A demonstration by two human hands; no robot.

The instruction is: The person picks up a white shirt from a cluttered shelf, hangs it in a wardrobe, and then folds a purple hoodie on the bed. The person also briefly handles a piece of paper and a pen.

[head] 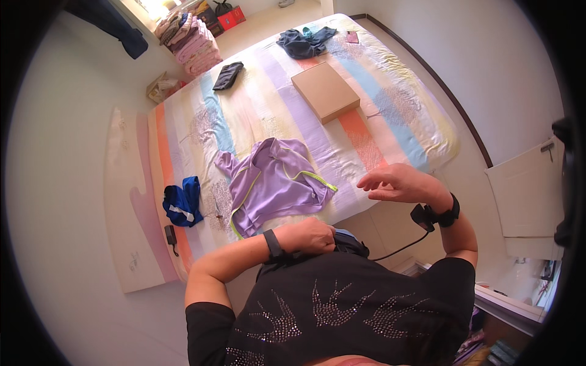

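A purple long-sleeved top with yellow-green piping [284, 183] lies spread on the bed in front of me, somewhat rumpled. My left hand [312, 235] is curled close to my waist, just below the top's lower edge and beside a dark waist pouch [351, 243]; whether its fingers hold anything is hidden. To the right of the top, my right hand [388, 183] hovers over the bed's near edge, fingers slightly bent and apart, with nothing in it. A black device is strapped to the right wrist, with a cable running from it towards my waist.
On the striped bedsheet [256, 105] lie a closed cardboard box [325, 91], folded dark cloth [228, 76], blue clothing [182, 203], dark crumpled clothing [302, 43], a phone [352, 37] and a black adapter [170, 234]. Folded bedding [197, 45] is stacked beyond the bed.
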